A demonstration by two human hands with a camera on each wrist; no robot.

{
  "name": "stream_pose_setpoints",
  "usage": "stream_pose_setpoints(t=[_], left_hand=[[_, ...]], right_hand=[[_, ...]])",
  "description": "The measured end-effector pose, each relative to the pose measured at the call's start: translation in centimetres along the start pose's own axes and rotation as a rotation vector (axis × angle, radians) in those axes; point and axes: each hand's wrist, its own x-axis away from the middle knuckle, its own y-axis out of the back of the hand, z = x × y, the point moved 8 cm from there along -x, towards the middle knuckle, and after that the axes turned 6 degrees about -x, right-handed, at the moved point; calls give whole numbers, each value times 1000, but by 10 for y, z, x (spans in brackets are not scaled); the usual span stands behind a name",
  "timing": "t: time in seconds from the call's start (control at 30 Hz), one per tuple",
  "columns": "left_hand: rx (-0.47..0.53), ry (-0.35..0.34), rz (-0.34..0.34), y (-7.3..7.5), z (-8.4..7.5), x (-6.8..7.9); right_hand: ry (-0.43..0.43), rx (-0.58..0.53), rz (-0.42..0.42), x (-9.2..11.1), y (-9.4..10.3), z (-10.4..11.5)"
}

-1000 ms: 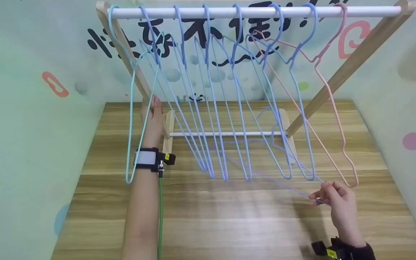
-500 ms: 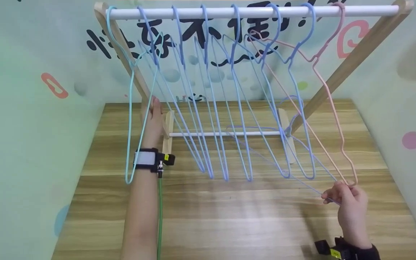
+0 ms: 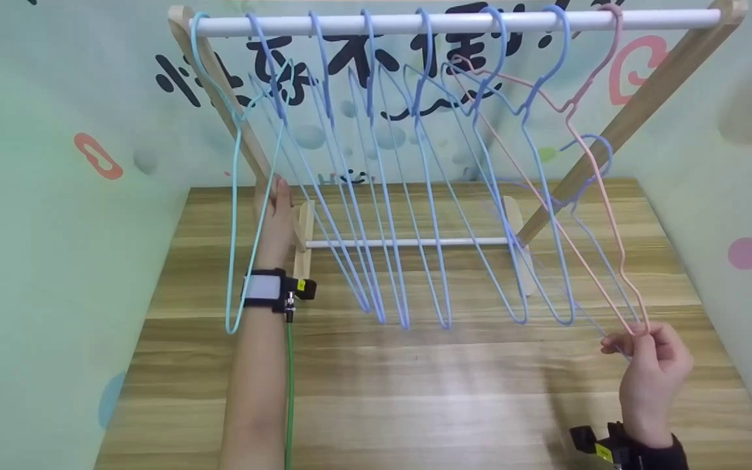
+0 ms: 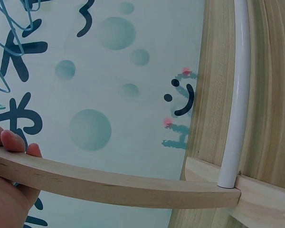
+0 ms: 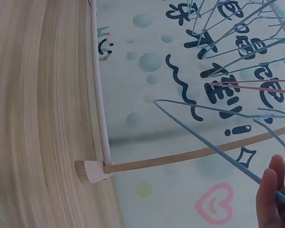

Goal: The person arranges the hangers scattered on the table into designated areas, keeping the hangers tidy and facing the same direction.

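Observation:
My left hand grips the rack's left wooden post low down; in the left wrist view its fingers lie over the post. At the lower right of the head view, my right hand pinches a blue-violet hanger by one end. That hanger's hook points up and away, in front of the right wooden post. A pink hanger hangs from the white top bar, and its lower end overlaps the right hand's fingers in the head view.
Several blue hangers hang spaced along the bar, with a light turquoise one at the far left. A white lower bar joins the rack's feet on the wood-grain tabletop. Printed walls stand behind and at both sides.
My right hand has moved to the right with the blue-violet hanger, whose hook has risen from near the lower bar to the right post. My left hand stays on the left post.

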Motion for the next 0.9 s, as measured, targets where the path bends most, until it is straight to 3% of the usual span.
stream_pose_setpoints(t=[0.1,0.23,0.43,0.6,0.9], left_hand=[[7,19,5,0,0,1],[31,32,6,0,-5,5],[27,-28,-45,3,-26,13],[0,-68,-69,6,-32,15],[-8,-129,-99,8,-35,11]], right_hand=[[98,27,-12,1,-1,7],[167,15,-39,0,-1,14],[309,70,-100,-2,-7,30],[437,92,-150,-3,-24,52],[463,92,-183,-17,-40,65]])
